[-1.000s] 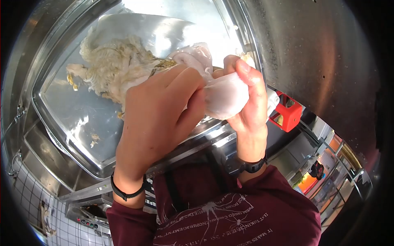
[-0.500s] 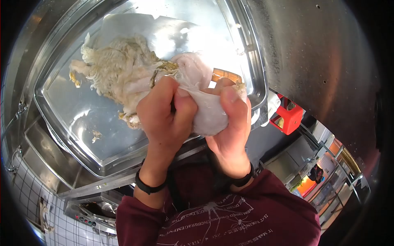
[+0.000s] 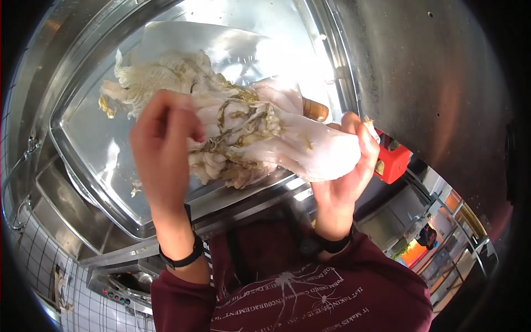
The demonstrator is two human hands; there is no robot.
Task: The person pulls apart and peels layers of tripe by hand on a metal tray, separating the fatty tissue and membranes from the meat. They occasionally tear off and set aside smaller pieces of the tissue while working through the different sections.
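The pale flesh piece (image 3: 315, 146) extends between my hands; its smooth, rounded end is gripped in my right hand (image 3: 349, 180). My left hand (image 3: 163, 149) is curled and blurred; I cannot tell whether it pinches anything. Just beyond my right hand, a brown handle (image 3: 315, 110) lies in the metal tray (image 3: 91, 171).

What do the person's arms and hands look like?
The left hand wears a black wristband and the right hand a dark wristband. Neither has a glove. The left sleeve and right sleeve are maroon.
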